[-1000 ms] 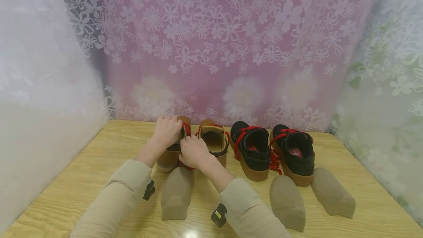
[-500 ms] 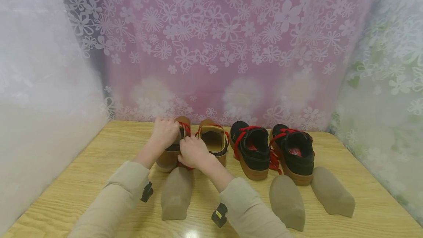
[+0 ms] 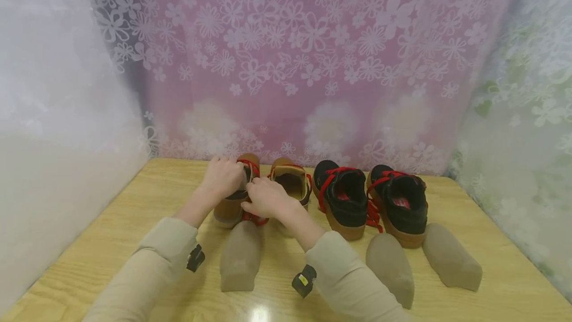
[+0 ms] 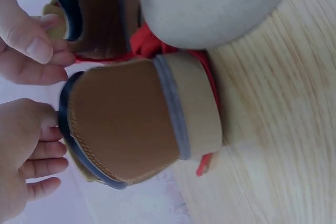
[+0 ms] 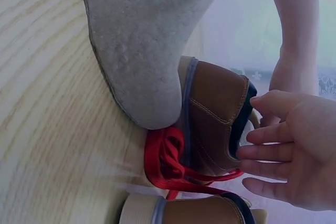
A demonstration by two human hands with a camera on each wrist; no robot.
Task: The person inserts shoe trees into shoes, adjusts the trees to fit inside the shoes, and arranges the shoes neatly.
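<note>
While the left hand [image 3: 222,179] arches over the opening of the leftmost brown shoe [image 3: 229,210], which stands at the end of the row on the table [image 3: 111,227], the right hand [image 3: 270,198] lies at its collar, fingers nearly straight, slightly spread; whether the left fingers grip anything, cannot be told. Step in hand, apparently: adjustment at that opening. Next move, likely: calls for a steadied heel. Count: brown shoes [image 3: 282,162], two; black shoes [image 3: 346,212], two; taupe forms [image 3: 241,262], three in view.
</note>
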